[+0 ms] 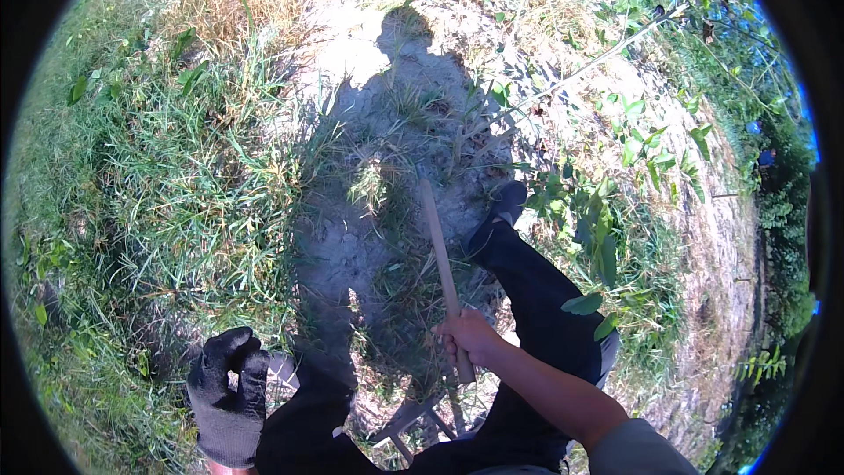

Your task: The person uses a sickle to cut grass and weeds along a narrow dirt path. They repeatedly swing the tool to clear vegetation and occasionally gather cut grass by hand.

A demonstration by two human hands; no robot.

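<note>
My right hand [465,338], bare, grips a long wooden handle [437,237] near its lower end. The handle points away from me, and its far end meets the grass. A small grey piece shows at that end, but the tool's head cannot be made out. On the left, my left hand [227,396] wears a black knit glove. Its fingers are curled with a gap beside the thumb, and nothing shows in it. It hovers beside my left knee, over grass [217,211]. Cut or loose grass [369,188] lies on the shaded soil [343,244] before me.
My dark shoe [510,203] is planted right of the handle. Leafy stems [600,231] stand beside my right leg, and a thin bare branch [593,63] slants across the upper right. Part of a frame with bars [405,425] shows between my legs. Dry grass [227,3] grows at upper left.
</note>
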